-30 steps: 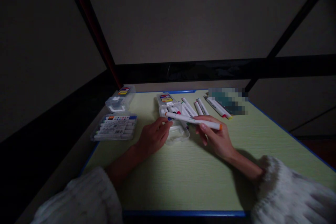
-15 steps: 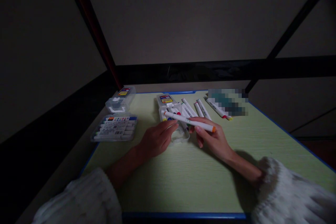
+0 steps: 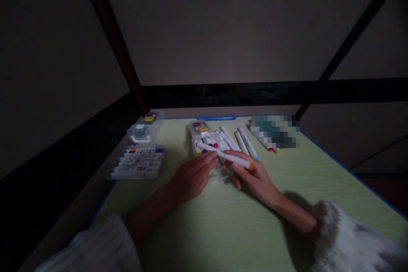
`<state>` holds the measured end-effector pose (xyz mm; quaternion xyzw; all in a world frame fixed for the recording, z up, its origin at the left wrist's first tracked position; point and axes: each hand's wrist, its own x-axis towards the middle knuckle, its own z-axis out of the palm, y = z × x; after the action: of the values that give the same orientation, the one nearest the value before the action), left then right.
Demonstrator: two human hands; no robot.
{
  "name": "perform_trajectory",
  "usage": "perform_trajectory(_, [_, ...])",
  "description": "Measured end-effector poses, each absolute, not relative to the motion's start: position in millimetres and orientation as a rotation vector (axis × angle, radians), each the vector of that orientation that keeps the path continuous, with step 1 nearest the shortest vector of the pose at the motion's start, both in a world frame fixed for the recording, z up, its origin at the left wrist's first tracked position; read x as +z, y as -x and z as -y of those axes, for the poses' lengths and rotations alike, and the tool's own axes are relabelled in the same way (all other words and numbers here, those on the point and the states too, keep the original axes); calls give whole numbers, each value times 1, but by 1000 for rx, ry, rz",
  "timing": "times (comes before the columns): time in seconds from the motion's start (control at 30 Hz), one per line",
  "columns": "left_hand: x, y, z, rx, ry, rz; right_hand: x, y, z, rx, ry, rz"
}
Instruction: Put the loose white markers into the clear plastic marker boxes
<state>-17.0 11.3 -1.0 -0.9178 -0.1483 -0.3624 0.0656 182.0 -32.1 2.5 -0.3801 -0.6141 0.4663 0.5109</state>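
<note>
A white marker (image 3: 228, 158) with orange ends slants over an open clear case, pinched between the thumb and fingers of my right hand (image 3: 256, 180). My left hand (image 3: 193, 176) is to the left of it, fingers stretched out and together, with the tips close to the marker's middle; whether they touch it I cannot tell. Beneath the hands, the clear case (image 3: 200, 135) holds several markers, with red, blue and yellow ends showing. Part of that case and its handle is hidden by my fingers.
A closed case of markers (image 3: 137, 163) lies at the table's left edge, with another clear case (image 3: 145, 127) behind it. Several loose white markers (image 3: 247, 142) lie right of the middle. Farther right is a blurred-out item (image 3: 274, 131) with marker ends beside it. Blue trim edges the table.
The view has tilted up slightly, so everything sits a little lower. My right hand has brought the orange-ended marker slightly left, nearer my left fingertips.
</note>
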Motion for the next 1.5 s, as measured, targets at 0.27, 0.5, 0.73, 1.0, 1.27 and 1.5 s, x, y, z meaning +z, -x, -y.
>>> perform_trajectory(0.27, [-1, 17, -11, -1105, 2723, 447, 3, -184, 35, 995, 981, 1595])
perform_trajectory(0.5, [0, 17, -10, -1095, 2728, 449, 6, -184, 34, 725, 989, 1667])
perform_trajectory(0.73, [-1, 17, -9, -1133, 2717, 493, 1, -183, 36, 850, 963, 1575])
perform_trajectory(1.0, [3, 16, -7, -1175, 2683, 514, 6, -168, 40, 983, 956, 1415])
perform_trajectory(1.27, [5, 17, -5, -1225, 2653, 598, 7, -148, 38, 887, 949, 1360])
perform_trajectory(1.5, [4, 17, -6, -1236, 2656, 641, 4, -148, 35, 985, 912, 1330])
